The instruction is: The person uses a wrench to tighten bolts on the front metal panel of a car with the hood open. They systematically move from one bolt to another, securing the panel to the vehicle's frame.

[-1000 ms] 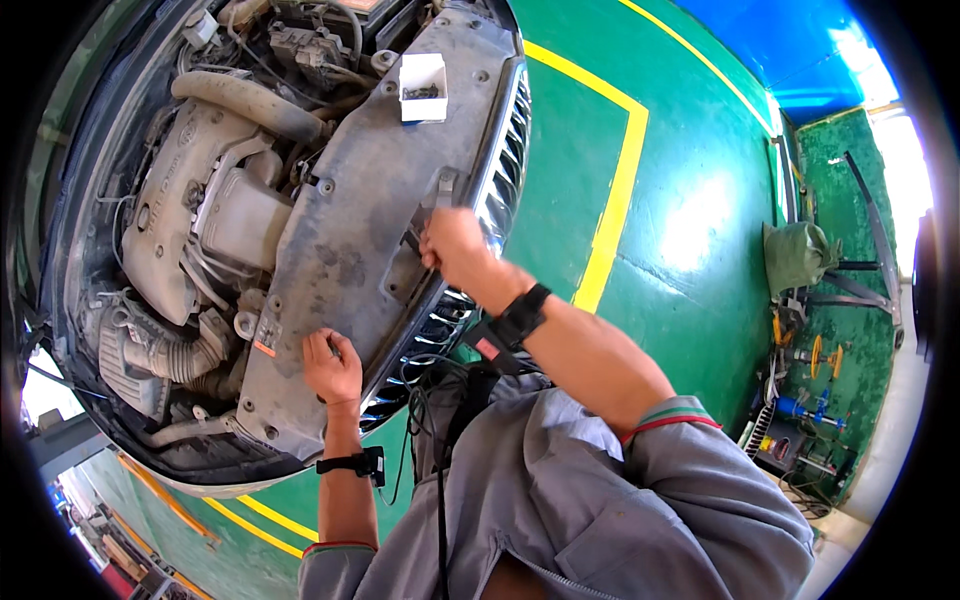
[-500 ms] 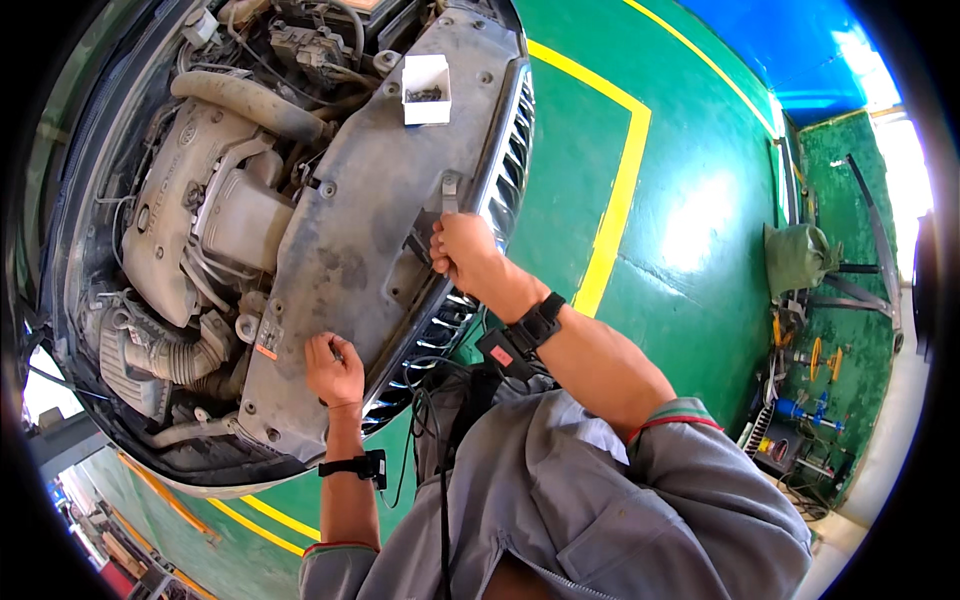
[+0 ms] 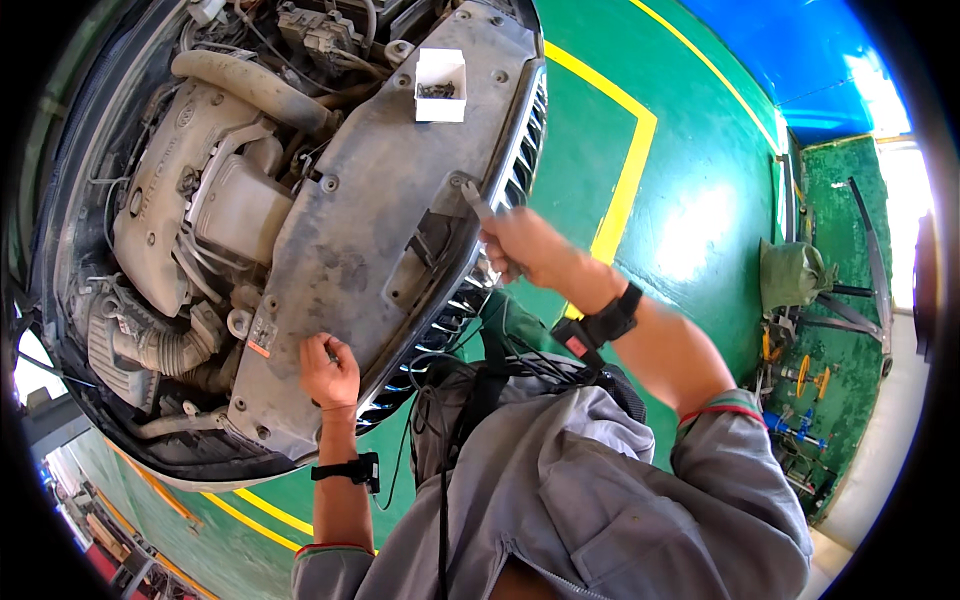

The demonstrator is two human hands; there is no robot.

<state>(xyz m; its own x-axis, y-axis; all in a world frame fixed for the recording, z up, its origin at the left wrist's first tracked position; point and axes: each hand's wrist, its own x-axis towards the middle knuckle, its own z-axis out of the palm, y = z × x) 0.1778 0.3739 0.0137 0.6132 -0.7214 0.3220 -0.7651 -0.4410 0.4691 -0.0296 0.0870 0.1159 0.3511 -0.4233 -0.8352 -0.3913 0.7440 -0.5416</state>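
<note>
My right hand (image 3: pixel 525 245), partly smeared by motion, is closed around a flat grey pry tool (image 3: pixel 478 203). The tool slants up and left, its tip close beside a round fastener spot (image 3: pixel 457 180) on the dusty plastic cover (image 3: pixel 350 230) at the car's front. Whether the tip touches the cover I cannot tell. My left hand (image 3: pixel 331 372) rests low on that cover with its fingers curled together. A small dark bit shows at its fingertips, too small to name. Farther up the cover stands a white open box (image 3: pixel 441 88) with small dark pieces inside.
Left of the cover lies the open engine bay, with an engine cover (image 3: pixel 165 200) and hoses. The grille (image 3: pixel 522 140) edges the car's front. Cables (image 3: pixel 425 400) hang by my body. A green bag (image 3: pixel 792 275) and metal stands are at the right wall.
My right hand has moved to the right, toward the grille, and the pry tool has tilted, uncovering the fastener spot. My left hand stays on the cover. The view has shifted slightly.
</note>
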